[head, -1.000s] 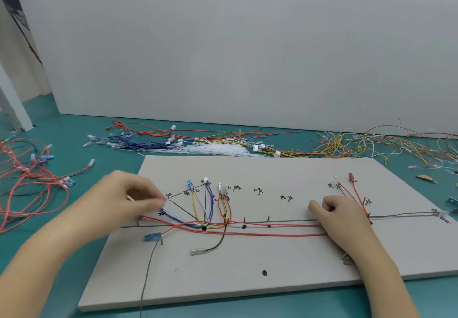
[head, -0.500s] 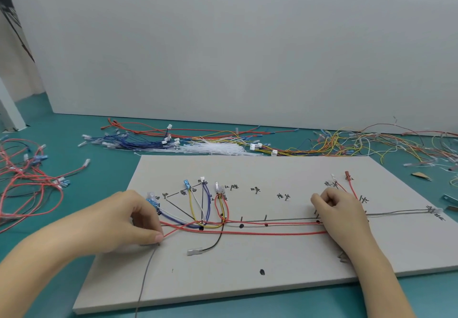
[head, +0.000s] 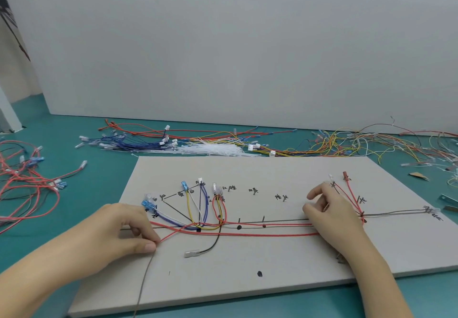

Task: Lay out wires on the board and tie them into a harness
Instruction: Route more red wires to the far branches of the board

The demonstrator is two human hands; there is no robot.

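Note:
A grey board (head: 247, 280) with hand-drawn lines and marks lies in front of me. Red wires (head: 247, 234) run along its middle line between my two hands. My left hand (head: 124, 233) pinches the left ends of a red wire and a thin grey wire (head: 145, 275) between thumb and fingers at the board's left. My right hand (head: 332, 216) sits on the right stretch of the red wires with curled fingers, hiding them under the palm. Blue, yellow and white wires (head: 195, 208) fan up to blue and white connectors. A black wire with a terminal (head: 192, 253) lies loose below.
A heap of white zip ties (head: 210, 149) lies behind the board, beside a bundle of blue wires (head: 128, 142). Tangled red wires (head: 27, 181) cover the green table at the left. Yellow and red wires (head: 359, 144) spread at the back right, under a white wall.
My left hand left the blue connector at its mark and slid down to pinch the red wire's left end. My right hand shifted slightly left and loosened its fingers.

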